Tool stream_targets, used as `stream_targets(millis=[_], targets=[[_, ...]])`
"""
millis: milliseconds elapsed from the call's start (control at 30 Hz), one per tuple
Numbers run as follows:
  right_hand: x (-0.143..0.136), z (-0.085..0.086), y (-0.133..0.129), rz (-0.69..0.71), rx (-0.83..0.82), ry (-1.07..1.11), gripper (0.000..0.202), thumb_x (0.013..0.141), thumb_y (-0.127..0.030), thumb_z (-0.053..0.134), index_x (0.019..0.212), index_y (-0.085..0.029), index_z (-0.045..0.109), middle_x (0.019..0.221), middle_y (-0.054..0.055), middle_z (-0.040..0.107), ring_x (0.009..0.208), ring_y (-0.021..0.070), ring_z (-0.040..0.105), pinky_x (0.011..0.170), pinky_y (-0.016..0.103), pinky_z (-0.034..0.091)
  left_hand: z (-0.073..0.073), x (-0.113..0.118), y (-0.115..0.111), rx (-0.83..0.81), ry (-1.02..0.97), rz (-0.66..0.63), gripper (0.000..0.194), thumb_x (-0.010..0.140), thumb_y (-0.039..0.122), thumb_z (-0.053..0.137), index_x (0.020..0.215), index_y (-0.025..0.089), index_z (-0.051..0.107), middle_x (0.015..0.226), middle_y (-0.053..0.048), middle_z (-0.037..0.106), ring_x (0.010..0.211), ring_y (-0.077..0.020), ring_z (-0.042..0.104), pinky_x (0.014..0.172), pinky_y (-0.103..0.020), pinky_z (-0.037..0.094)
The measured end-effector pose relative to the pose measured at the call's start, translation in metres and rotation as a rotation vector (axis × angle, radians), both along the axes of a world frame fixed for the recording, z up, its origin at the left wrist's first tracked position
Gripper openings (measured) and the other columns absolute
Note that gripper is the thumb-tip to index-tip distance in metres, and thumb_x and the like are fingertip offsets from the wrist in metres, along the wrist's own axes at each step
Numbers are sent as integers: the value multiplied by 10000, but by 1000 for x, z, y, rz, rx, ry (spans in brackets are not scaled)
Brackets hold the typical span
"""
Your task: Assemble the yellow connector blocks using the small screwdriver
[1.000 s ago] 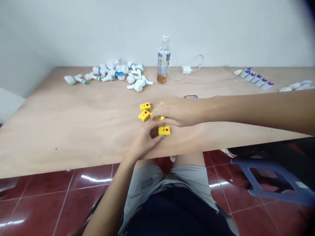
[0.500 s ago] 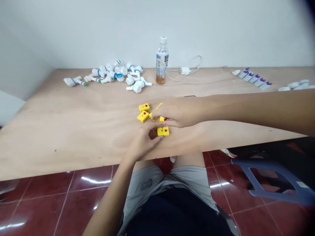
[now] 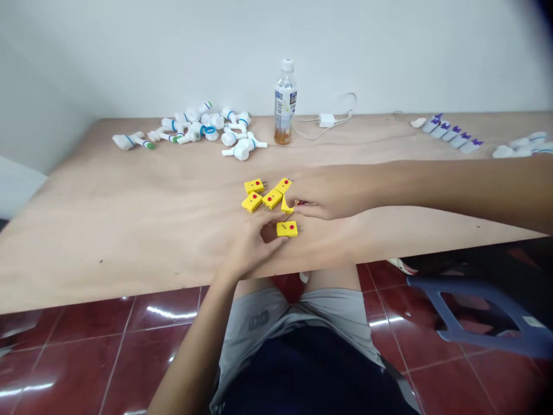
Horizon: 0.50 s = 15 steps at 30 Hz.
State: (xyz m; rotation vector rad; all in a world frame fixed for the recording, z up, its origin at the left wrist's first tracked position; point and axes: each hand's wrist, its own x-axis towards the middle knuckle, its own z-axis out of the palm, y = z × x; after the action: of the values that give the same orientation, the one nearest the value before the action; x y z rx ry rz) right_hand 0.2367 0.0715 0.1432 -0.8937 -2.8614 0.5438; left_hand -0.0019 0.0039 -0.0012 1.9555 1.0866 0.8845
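Observation:
My left hand point(image 3: 253, 242) is closed on a yellow two-pin plug point(image 3: 287, 229), with thumb and forefinger at its left end. The plug lies near the table's front edge, its pins pointing right and a red dot on its face. Just above it, my right hand point(image 3: 317, 193) is closed around a small screwdriver, whose thin shaft point(image 3: 289, 218) slants down to the left, off the plug's screw. Part of its red handle point(image 3: 306, 203) shows under the fingers. Several similar yellow plugs point(image 3: 272, 199) lie behind my hands; one is partly hidden by the right fingers.
White pieces with blue rings point(image 3: 211, 124) are heaped at the back left. A drink bottle point(image 3: 285, 106) stands behind the plugs, beside a white adapter point(image 3: 326, 120) with a cable. Purple-topped white pieces point(image 3: 453, 134) lie back right. A blue stool point(image 3: 496, 323) is below the table.
My right hand has moved slightly up and right, lifting the screwdriver's tip off the plug's screw and uncovering more yellow plugs. My left hand keeps its hold on the plug.

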Motion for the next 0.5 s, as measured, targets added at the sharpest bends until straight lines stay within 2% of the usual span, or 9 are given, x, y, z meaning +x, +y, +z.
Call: stream_targets(millis=[67,167,267,333,433,500], targets=[[13,-3,-4,32,-47,-40,249,1124,-277,648,951,-247,826,841,18,790,728,189,667,746,362,508,5,-1,-1,-11,0,20,389,1013,303,867,1395,283,795,1472,-70,825,1397,-346,767,1240,-585,613],[33,-20,-23,-132,-43,98,249,1152,-304,597,1193,-230,831,1100,60,855,952,243,769,896,404,569,5,-3,0,-8,-47,30,261,1060,328,830,1317,281,839,1402,-73,849,1373,-335,775,1230,-569,618],[45,-55,-51,-339,-147,375,390,1171,-297,537,1509,-235,722,1412,96,824,1252,276,789,1058,429,615,0,-2,2,30,-86,15,127,1093,295,781,1180,271,871,1298,-82,863,1288,-304,801,1176,-533,647],[46,-84,-67,-489,-225,503,438,1179,-338,530,1586,-267,676,1538,101,774,1380,289,753,1135,459,618,-3,-1,3,66,-79,17,96,1092,272,776,1107,264,870,1251,-80,854,1223,-284,810,1129,-506,661],[38,-121,-78,-610,-339,626,497,1081,-403,737,1555,-253,709,1410,117,823,1168,283,802,1052,479,671,-3,0,2,99,-33,34,100,1099,255,754,1065,253,848,1230,-77,828,1183,-267,802,1076,-467,663],[30,-136,-77,-608,-421,671,564,964,-408,886,1489,-242,759,1342,109,843,1075,274,806,975,452,692,1,0,0,102,-2,48,112,1113,258,724,1056,251,821,1216,-69,820,1172,-261,793,1048,-442,656]])
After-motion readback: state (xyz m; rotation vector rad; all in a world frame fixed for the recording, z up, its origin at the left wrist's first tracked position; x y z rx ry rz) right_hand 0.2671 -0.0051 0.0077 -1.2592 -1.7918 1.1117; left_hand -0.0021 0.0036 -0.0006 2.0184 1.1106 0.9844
